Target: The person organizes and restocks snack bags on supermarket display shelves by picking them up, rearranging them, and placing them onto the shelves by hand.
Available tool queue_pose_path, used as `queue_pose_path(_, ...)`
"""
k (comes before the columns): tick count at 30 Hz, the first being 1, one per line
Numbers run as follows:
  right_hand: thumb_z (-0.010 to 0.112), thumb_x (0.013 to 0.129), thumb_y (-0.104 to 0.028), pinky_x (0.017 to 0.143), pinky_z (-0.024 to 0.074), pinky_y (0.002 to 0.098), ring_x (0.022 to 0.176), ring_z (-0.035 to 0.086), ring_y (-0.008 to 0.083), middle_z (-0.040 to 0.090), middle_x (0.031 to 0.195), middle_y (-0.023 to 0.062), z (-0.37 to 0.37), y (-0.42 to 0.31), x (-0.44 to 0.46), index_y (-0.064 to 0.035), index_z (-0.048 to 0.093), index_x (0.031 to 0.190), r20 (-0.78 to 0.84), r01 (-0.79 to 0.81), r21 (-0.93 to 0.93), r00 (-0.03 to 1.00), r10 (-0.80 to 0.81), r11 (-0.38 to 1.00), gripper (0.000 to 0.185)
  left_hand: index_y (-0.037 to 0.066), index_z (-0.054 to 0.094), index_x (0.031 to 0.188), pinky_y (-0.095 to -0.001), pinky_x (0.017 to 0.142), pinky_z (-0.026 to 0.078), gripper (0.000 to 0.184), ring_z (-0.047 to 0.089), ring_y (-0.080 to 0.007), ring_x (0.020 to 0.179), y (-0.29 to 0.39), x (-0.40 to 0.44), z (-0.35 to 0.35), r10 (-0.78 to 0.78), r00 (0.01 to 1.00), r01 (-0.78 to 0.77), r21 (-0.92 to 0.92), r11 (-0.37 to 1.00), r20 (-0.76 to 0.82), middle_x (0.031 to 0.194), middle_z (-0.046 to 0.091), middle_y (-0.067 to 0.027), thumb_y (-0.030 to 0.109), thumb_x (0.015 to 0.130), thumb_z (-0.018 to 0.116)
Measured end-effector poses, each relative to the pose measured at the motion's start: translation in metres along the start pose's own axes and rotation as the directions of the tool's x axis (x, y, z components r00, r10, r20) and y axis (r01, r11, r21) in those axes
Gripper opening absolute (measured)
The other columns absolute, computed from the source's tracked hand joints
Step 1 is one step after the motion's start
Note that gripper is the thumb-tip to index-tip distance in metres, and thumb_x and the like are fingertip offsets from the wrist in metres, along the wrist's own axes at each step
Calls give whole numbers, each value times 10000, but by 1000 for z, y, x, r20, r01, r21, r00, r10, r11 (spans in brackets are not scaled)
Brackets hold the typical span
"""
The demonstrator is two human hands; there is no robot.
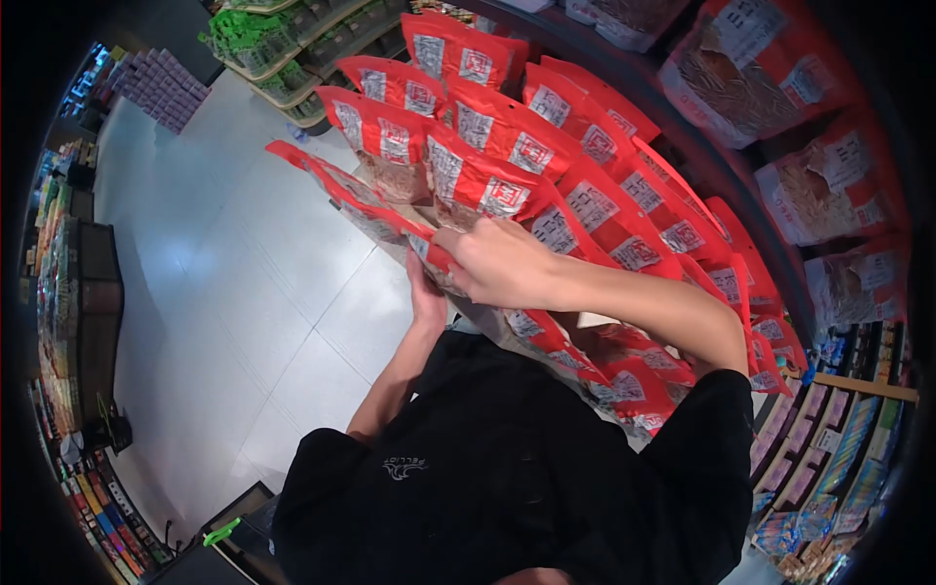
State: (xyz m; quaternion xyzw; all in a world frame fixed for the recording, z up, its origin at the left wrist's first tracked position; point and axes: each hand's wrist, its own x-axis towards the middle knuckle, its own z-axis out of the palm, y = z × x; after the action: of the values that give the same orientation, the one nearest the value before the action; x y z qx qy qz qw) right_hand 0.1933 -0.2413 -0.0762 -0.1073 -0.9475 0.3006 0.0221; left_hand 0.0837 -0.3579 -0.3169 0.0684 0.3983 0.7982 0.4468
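A red-topped plastic bag of dried food (356, 195) stands tilted at the front of the display, its contents hard to make out. My right hand (502, 263) reaches across from the right, fingers curled over this bag's top edge. From the aisle side my left hand (426, 292) supports the same bag, its fingers partly hidden behind it. Just beyond my right hand is another red bag (487, 175) with a white label, in a tight row. A red bag (546, 336) lies below my right forearm.
Rows of similar red bags (595, 210) fill the display ahead. More bags (760, 78) sit on the upper right shelf. Tiered racks with green goods (244, 34) stand at the back left. Pale tiled floor (234, 244) runs along the left, with shelving (78, 312) beyond.
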Motion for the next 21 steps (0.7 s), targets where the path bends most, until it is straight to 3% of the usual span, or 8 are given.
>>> queue_pose_path(5, 614, 828, -132, 572, 515, 505, 623, 639, 423, 606, 618, 236, 2, 4, -3, 38, 550, 998, -32, 30, -8, 999, -31, 1000, 249, 99, 276, 1485, -375, 1139, 262, 630, 358, -207, 1364, -3, 4, -1, 2, 999, -6, 78, 997, 52, 1468, 391, -65, 515, 1016, 336)
queue_pose_path(8, 614, 839, -172, 578, 523, 509, 621, 640, 427, 613, 624, 234, 5, 3, -7, 31, 551, 1002, -78, 60, -50, 995, -64, 997, 268, 78, 316, 1447, -358, 1107, 293, 548, 390, -194, 1324, 4, -2, -14, 18, 1000, -22, 367, 930, 14, 1433, 418, -75, 435, 1032, 320)
queue_pose_path(11, 619, 844, -211, 581, 532, 514, 622, 641, 432, 618, 628, 221, 9, 2, -11, 19, 522, 1096, -94, 38, -95, 994, -47, 995, 355, -10, 539, 1215, -320, 985, 402, 384, 525, -185, 1135, 55, -44, -30, 54, 998, -9, 815, 580, -28, 1271, 550, -122, 308, 1010, 474)
queue_pose_path(12, 624, 843, -217, 579, 533, 515, 624, 642, 431, 617, 625, 215, 9, 0, -13, 15, 504, 1131, -103, 27, -94, 994, -36, 995, 389, -13, 632, 958, -265, 801, 448, 251, 570, -122, 890, 93, -60, 1, 55, 996, 19, 749, 663, -74, 977, 651, -77, 219, 975, 538)
queue_pose_path(13, 624, 843, -217, 579, 533, 515, 624, 642, 431, 617, 625, 215, 4, -4, -15, 15, 504, 1131, -117, 31, -112, 992, -44, 993, 389, 7, 639, 804, -235, 673, 416, 302, 549, -83, 721, 119, -68, 7, 150, 988, -77, 744, 664, -32, 742, 641, -39, 226, 979, 528)
queue_pose_path(14, 637, 829, -213, 600, 535, 501, 666, 654, 408, 632, 681, 201, -2, -9, -17, 36, 502, 1106, -77, 15, -106, 997, -23, 994, 396, 25, 602, 732, -252, 585, 379, 334, 505, -107, 590, 149, -68, 6, 199, 979, -143, 828, 543, 38, 636, 593, -42, 224, 983, 508)
queue_pose_path(17, 649, 827, -238, 594, 538, 490, 665, 658, 393, 634, 699, 190, 2, -10, -18, 45, 480, 1130, -41, 25, -105, 999, -29, 994, 447, 25, 484, 662, -240, 562, 354, 359, 454, -90, 589, 217, -58, 49, 582, 788, -506, 750, 425, 201, 612, 505, -34, 175, 988, 488)
queue_pose_path(21, 660, 832, -262, 588, 538, 469, 661, 664, 372, 638, 724, 182, 4, -18, -18, 55, 475, 1126, -17, 39, -156, 999, -42, 987, 471, 8, 507, 902, -249, 660, 385, 157, 488, -120, 728, 278, -3, 99, 572, 657, -749, 510, 423, 491, 818, 554, -79, 127, 992, 460)
